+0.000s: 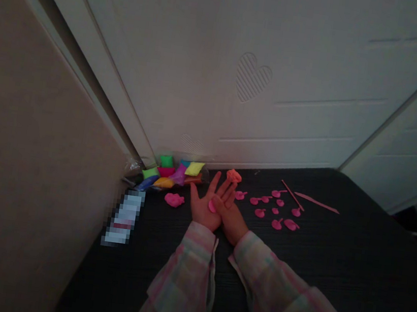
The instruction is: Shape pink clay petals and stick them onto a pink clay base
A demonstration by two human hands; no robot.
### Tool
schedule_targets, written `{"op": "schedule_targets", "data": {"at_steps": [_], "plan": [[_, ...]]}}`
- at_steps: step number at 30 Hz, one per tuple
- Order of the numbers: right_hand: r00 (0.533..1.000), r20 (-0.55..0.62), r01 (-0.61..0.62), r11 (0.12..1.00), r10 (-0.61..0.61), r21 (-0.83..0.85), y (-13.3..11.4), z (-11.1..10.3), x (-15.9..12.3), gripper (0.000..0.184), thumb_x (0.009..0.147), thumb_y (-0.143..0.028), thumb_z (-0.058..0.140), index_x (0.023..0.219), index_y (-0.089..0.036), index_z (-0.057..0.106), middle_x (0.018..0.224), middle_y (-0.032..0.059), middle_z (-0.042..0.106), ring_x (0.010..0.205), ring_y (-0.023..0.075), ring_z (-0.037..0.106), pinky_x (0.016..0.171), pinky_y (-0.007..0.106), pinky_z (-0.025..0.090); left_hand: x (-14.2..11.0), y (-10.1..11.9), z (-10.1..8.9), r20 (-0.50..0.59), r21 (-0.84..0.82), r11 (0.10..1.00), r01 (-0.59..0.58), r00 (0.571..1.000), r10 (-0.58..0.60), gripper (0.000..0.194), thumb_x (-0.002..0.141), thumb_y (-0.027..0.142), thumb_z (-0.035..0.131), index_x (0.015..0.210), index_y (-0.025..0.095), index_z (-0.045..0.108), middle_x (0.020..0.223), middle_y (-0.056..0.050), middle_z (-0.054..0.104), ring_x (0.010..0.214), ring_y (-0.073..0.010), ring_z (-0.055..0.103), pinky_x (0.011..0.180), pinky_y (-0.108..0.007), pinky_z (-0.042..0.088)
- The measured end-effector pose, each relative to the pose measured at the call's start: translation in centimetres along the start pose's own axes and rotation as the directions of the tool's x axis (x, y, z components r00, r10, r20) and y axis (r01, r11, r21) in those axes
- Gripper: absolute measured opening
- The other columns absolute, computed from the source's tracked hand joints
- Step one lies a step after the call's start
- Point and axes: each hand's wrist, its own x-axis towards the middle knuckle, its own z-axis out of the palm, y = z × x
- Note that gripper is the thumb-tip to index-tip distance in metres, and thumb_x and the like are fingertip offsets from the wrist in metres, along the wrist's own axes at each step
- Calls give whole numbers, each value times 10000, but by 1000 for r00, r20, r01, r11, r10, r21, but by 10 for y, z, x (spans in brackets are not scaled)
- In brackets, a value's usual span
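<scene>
My left hand (205, 208) is palm up above the dark table, its fingers spread. On that palm lies a small flat disc of pink modelling clay (212, 205). My right hand (233, 223) comes in from the right and presses its thumb onto the disc, the other fingers bent and partly hidden. Left of my hands sits a lump of pink clay (174, 200). Just beyond my left fingertips is an orange clay lump (234, 176). To the right lie several small pink clay pieces (260, 213), rounded with short tails.
A clear bag with colourful clay packets (164, 183) lies at the back left against the white panel. A thin pink stick (293, 196) and a flat pink strip (317, 202) rest at the back right. A blurred-out pale item (124, 219) lies near the left wall.
</scene>
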Motion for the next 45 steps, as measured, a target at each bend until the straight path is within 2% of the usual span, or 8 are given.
{"op": "schedule_targets", "data": {"at_steps": [11, 18, 22, 27, 30, 35, 40, 45], "plan": [[998, 39, 40, 999, -40, -21, -1, -1, -1, 505, 650, -290, 537, 1123, -186, 390, 1141, 75, 458, 979, 177, 473, 856, 347, 356, 1, 0, -4, 39, -15, 1000, 0, 999, 1, 651, 648, 626, 229, 1111, 205, 408, 1108, -121, 453, 1057, -257, 381, 825, -391, 320], [1000, 17, 14, 1000, -14, 1, 0, -1, -1, 530, 623, -270, 564, 1116, -186, 389, 1083, 80, 506, 951, 181, 493, 845, 357, 363, 1, 0, -3, 12, 12, 1000, 22, 1000, -22, 680, 641, 641, 206, 1120, 199, 399, 1104, -129, 457, 1049, -249, 389, 836, -385, 310], [1000, 14, 8, 1000, -8, 7, -3, 1, -2, 487, 622, -266, 562, 1078, -166, 423, 1046, 82, 531, 915, 176, 513, 833, 355, 371, 1, -1, -3, 37, 8, 1000, 26, 999, -26, 679, 642, 637, 216, 1111, 186, 410, 1066, -136, 483, 1044, -252, 394, 827, -381, 319], [1000, 0, 20, 999, -20, -40, -5, 1, -3, 509, 608, -272, 572, 1086, -178, 425, 1057, 73, 525, 948, 177, 491, 839, 352, 363, 0, 0, 0, -16, 19, 1000, 18, 1000, -18, 680, 641, 639, 208, 1123, 197, 394, 1099, -129, 462, 1051, -253, 384, 826, -389, 313], [999, 34, 11, 1000, -10, -30, -7, 2, -4, 563, 592, -257, 586, 1116, -183, 394, 1074, 73, 512, 932, 177, 500, 824, 350, 377, 0, 0, 3, -29, 32, 999, 3, 1000, -2, 663, 651, 628, 203, 1131, 207, 382, 1110, -120, 453, 1057, -250, 377, 828, -391, 308], [998, 52, -22, 999, 20, 33, -9, 4, -5, 607, 581, -220, 593, 1138, -193, 354, 1124, 70, 470, 906, 162, 512, 809, 336, 391, 0, 0, 0, 6, 44, 999, 2, 1000, -2, 676, 649, 631, 201, 1132, 192, 380, 1084, -129, 473, 1052, -247, 384, 830, -383, 314], [999, 27, -22, 999, 21, 24, -12, 6, -6, 618, 576, -202, 591, 1143, -182, 347, 1127, 84, 465, 907, 175, 512, 803, 352, 393, 0, 0, -3, 11, 57, 998, 15, 1000, -15, 686, 648, 634, 202, 1132, 183, 382, 1053, -136, 494, 1042, -245, 397, 830, -385, 317], [998, 59, -14, 1000, 14, 5, -13, 5, -6, 609, 556, -198, 607, 1121, -189, 377, 1143, 72, 452, 945, 182, 490, 799, 334, 400, 1, 0, -3, 26, 39, 999, -9, 1000, 8, 664, 653, 626, 207, 1130, 200, 384, 1057, -125, 493, 1047, -241, 394, 832, -379, 316]]}}
